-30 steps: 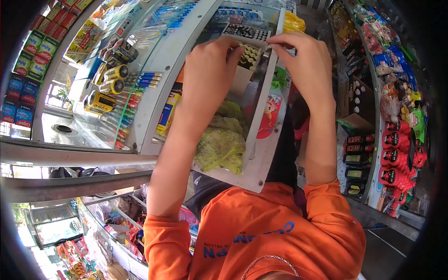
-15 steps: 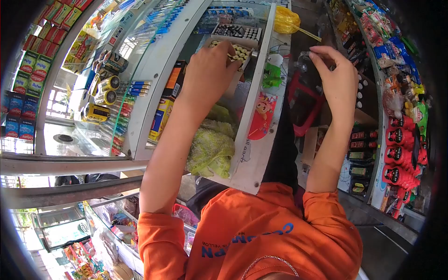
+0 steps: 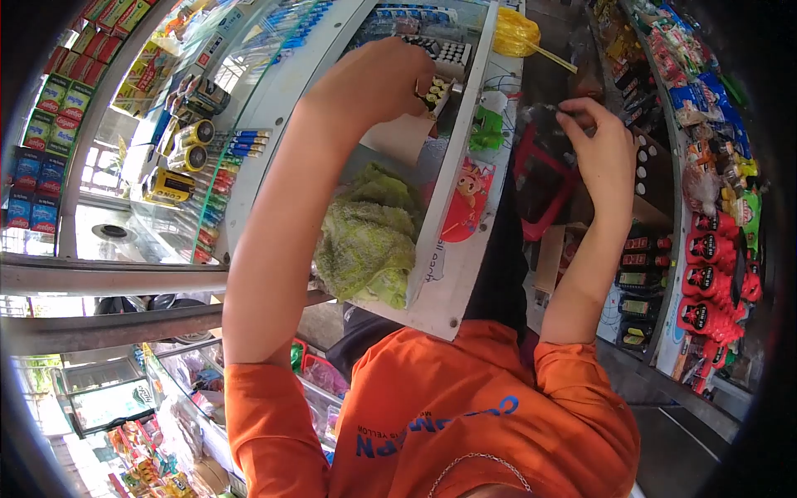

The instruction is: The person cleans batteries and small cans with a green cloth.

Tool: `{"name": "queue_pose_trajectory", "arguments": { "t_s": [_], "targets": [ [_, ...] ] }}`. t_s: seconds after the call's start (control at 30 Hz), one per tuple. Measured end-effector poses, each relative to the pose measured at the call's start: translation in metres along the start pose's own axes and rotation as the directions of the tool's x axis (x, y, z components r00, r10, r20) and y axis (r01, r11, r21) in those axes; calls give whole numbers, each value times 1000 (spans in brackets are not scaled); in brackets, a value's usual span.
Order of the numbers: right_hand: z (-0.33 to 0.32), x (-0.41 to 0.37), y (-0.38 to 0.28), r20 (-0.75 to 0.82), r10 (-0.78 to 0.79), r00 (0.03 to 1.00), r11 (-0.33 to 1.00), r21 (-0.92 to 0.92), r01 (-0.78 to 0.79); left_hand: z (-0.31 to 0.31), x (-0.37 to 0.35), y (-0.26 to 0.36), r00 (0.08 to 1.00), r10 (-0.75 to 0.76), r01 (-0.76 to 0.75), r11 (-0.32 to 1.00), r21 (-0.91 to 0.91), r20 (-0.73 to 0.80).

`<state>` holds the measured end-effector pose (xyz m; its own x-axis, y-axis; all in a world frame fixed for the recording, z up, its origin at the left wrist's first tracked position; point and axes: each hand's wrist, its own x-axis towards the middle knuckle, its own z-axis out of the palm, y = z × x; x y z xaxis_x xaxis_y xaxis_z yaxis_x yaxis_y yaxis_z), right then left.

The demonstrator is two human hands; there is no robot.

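Note:
My left hand [image 3: 374, 83] is over the display case's open compartment, its fingers curled down at a cardboard box of small cylindrical batteries [image 3: 435, 95]. What the fingertips grip is hidden behind the hand. A bare cardboard flap [image 3: 398, 139] shows below the wrist. Behind that box sits another box of dark and white-ended batteries [image 3: 448, 53]. My right hand [image 3: 599, 137] is raised to the right of the case, thumb and fingers pinched at a blurred piece of clear plastic [image 3: 544, 116]. A green cloth [image 3: 369, 236] lies bunched at the near end of the compartment.
Large yellow batteries [image 3: 170, 184] and pens [image 3: 249, 143] lie under glass on the left. A yellow plastic bag [image 3: 515, 33] is at the far edge. A pink-red plastic stool [image 3: 544, 224] is below my right hand. Red-packed bottles [image 3: 706, 282] line the right shelf.
My left hand has moved slightly farther forward and turned, now covering more of the battery box, with more of the cardboard flap showing. My right hand has dropped slightly.

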<state>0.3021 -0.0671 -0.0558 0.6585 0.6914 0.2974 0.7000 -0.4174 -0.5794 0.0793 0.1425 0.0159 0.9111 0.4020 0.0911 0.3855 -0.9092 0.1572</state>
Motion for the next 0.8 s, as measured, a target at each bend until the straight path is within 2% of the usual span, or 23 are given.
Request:
{"name": "queue_pose_trajectory", "arguments": {
  "t_s": [0.03,0.1,0.13,0.2,0.23,0.27,0.33,0.47,0.5,0.53,0.6,0.67,0.7,0.73,0.8],
  "targets": [
    [-2,0,1,0,0,1000,1000,-1,0,-1,2,0,1000,11,-11,1000,8,20],
    [-10,-2,0,203,18,979,999,26,-24,1,5,2,1000,20,-21,999,50,19],
    [-12,-5,0,204,14,979,999,27,-20,2,5,2,999,27,-29,995,93,20],
    [-17,-14,0,384,-196,902,960,263,96,7,-1,0,998,49,-47,997,61,-27],
    [-16,-16,0,364,-258,895,950,265,167,8,-5,-1,995,74,-72,997,27,-72],
    [-17,-16,-3,365,-262,893,950,263,171,11,-10,-3,995,71,-69,997,26,-76],
    [-22,-15,-19,202,-346,916,911,305,277,11,-27,2,993,-5,10,999,43,-119],
    [-26,-3,-56,124,-373,919,873,382,303,5,-67,19,970,-88,92,996,7,-226],
    [-24,1,-67,67,-430,900,841,393,373,5,-75,24,964,-149,149,989,-19,-220],
    [-22,6,-78,7,-485,875,803,399,442,6,-81,28,954,-208,203,978,-44,-214],
    [-13,20,-107,-21,-546,837,763,400,508,16,-91,25,938,-177,173,984,-41,-299],
    [4,41,-138,-179,-709,682,594,370,714,23,-97,24,915,-147,144,989,-37,-376],
    [10,52,-151,-75,-735,674,612,358,706,24,-97,25,866,-171,133,985,-114,-470],
    [20,64,-168,-80,-743,664,602,353,716,25,-98,24,808,-197,110,976,-187,-556],
    [46,92,-204,-102,-836,540,479,345,807,26,-102,22,768,-195,81,975,-209,-610]
  ]
}}
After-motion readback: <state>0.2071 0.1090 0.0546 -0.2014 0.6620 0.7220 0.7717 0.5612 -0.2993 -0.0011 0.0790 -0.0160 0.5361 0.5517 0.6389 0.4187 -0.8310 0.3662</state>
